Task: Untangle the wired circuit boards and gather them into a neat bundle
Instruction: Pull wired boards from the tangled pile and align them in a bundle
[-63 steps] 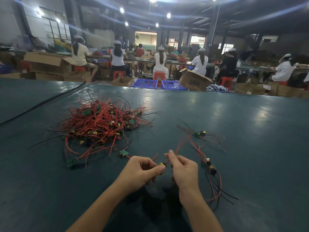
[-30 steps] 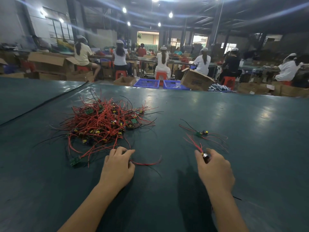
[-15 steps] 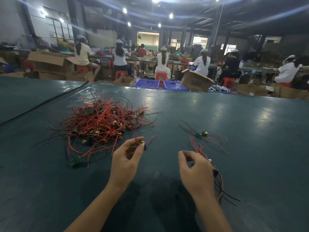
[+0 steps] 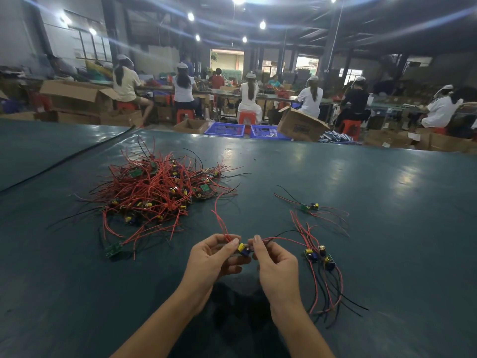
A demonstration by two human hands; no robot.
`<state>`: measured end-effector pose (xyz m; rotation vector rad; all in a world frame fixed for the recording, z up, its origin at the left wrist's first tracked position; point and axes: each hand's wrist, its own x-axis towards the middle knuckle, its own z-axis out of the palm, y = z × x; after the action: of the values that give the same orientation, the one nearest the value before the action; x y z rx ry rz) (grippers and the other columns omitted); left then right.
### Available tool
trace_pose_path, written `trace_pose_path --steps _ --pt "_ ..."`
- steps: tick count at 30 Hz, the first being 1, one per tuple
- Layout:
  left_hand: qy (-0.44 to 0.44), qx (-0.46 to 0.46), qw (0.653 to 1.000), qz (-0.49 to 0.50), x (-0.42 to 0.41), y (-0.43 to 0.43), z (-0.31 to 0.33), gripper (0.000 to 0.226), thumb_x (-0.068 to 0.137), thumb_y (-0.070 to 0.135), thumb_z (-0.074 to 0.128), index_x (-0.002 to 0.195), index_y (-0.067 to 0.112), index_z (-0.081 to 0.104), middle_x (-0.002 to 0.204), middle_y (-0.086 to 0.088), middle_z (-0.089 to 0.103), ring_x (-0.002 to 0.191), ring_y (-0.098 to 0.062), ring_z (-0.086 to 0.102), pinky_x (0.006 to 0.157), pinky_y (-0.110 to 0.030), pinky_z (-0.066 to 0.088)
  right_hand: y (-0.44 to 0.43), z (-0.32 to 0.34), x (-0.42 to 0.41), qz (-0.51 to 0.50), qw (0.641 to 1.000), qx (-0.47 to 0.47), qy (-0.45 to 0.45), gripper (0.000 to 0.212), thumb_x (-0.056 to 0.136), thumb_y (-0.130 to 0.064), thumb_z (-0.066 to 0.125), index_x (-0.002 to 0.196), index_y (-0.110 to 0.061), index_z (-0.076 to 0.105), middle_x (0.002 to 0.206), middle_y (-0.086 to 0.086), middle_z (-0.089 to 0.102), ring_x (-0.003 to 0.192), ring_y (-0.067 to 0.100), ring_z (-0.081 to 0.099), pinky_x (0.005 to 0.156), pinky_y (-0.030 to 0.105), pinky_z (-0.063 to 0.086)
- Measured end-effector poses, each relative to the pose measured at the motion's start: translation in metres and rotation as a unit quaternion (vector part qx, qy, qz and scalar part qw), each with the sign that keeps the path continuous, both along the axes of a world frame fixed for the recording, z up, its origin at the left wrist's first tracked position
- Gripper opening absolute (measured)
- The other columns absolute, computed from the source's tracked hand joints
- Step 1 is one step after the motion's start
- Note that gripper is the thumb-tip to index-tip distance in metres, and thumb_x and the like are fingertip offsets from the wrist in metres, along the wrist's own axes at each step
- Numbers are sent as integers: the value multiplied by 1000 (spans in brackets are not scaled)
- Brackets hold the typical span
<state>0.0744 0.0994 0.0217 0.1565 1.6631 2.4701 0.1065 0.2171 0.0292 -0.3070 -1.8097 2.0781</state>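
Here the left hand (image 4: 211,257) and right hand (image 4: 277,264) pinch one small circuit board (image 4: 243,248) between them over the table (image 4: 361,177), long axis left-to-right, its red leads (image 4: 220,220) pointing away leftward.

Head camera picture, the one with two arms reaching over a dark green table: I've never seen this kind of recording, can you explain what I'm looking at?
No machine here: the camera is worn on a person's head, looking forward and down, so the two bare arms are the wearer's own. The left hand and right hand together pinch one small circuit board with yellow parts and red wires. On the green table lie a big tangled pile of such boards at left, a few separated boards beside the right hand, and a single board farther back. Behind, other workers sit at benches.
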Motion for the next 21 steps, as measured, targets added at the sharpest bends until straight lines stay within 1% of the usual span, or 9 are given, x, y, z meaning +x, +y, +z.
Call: trace_pose_path --steps 2,4,7,9,11,14,16,19,21 --pt "8 -18 1000 1 0 1 0 31 71 28 74 92 6 67 89 -17 74 71 -25 72 56 -24 54 0 0 -1 -1 1000 -9 -9 26 94 -20 62 73 -15 76 70 -1 73 65 8 65 62 21 51" --pt "18 -34 999 -2 0 1 1 30 66 34 79 80 11 66 80 -12 73 65 -23 69 55 -24 53 0 0 -1 5 1000 -9 -15 23 94 -20 62 75 -14 74 68 -4 71 63 3 62 59 17 47" --pt "29 -46 998 -23 1 2 2 39 60 40 82 72 11 58 65 -7 65 52 -19 61 51 -26 50 -2 1 0 17 1000 -15 -11 18 93 -16 64 78 -12 72 69 -2 72 63 3 63 57 15 47" --pt "23 -40 998 -32 1 3 2 43 59 38 82 78 7 58 65 -9 65 49 -18 57 49 -24 48 -3 3 0 24 999 -22 -8 17 93 -14 64 78 -11 71 70 0 73 61 4 64 54 14 48" --pt "25 -56 998 -31 1 3 2 46 59 39 80 85 2 68 70 -10 70 51 -15 60 51 -22 49 -3 4 0 19 999 -39 -17 21 92 -17 65 73 -12 73 72 1 74 65 9 69 57 17 52" --pt "53 -100 993 -32 2 2 0 40 63 42 79 81 7 76 73 -11 73 58 -13 64 56 -21 51 -2 4 0 8 996 -79 -45 24 90 -22 67 69 -15 76 74 2 75 68 11 71 57 20 54" --pt "53 -106 993 -25 2 2 -2 40 63 43 79 79 6 75 71 -12 73 57 -14 65 56 -21 52 -2 3 -1 13 993 -100 -64 23 90 -23 67 72 -14 78 75 3 75 65 12 70 54 22 53" --pt "43 -95 994 -14 2 3 -1 39 66 39 77 77 2 70 71 -14 71 56 -15 64 56 -22 53 -1 2 -4 1 989 -127 -78 22 88 -23 70 68 -19 79 71 2 74 66 18 67 63 31 54" --pt "40 -79 996 -15 2 4 2 33 68 36 75 72 5 68 70 -16 70 55 -16 63 55 -22 52 3 3 -6 -23 985 -149 -89 24 85 -26 74 62 -18 77 63 -3 67 55 13 56 54 27 49"
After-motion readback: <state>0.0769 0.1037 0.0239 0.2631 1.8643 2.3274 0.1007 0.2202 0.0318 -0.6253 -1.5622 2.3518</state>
